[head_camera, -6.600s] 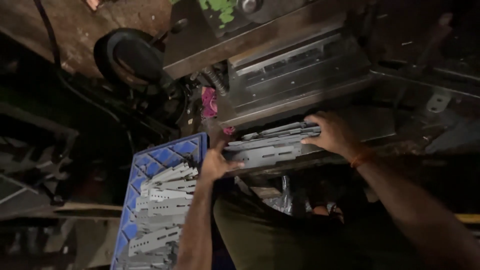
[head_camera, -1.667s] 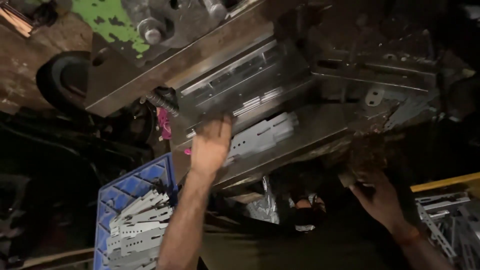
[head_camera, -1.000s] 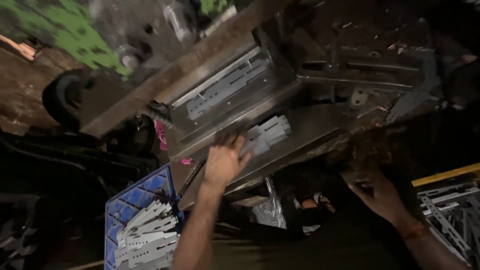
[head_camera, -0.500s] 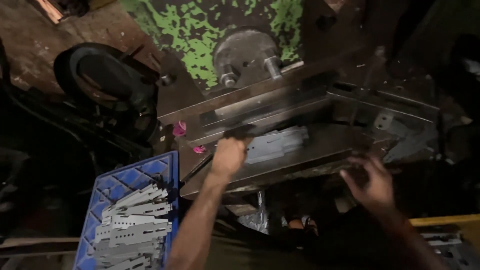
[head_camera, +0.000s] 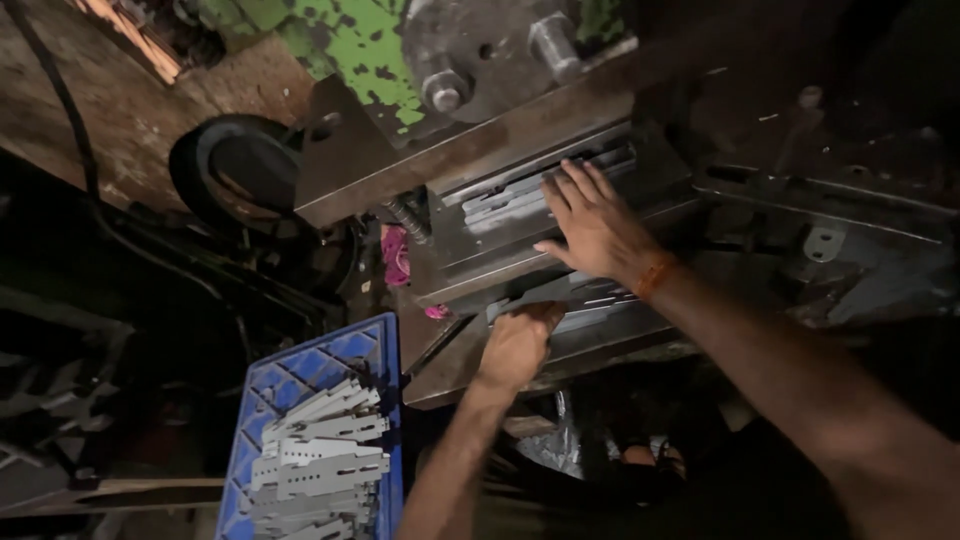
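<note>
The right hand (head_camera: 592, 222) lay flat and empty, fingers spread, on a grey metal strip (head_camera: 520, 195) seated in the press die, steadying it. The left hand (head_camera: 518, 342) clenched the stack of perforated grey strips (head_camera: 580, 300) on the press bed, beside the blue plastic crate (head_camera: 300, 380) of strips.

Dull grey metal under your hands.
Your strips (head_camera: 590, 295) look smooth steel; the crate (head_camera: 300, 385) is blue plastic, the press (head_camera: 350, 45) chipped green paint.
</note>
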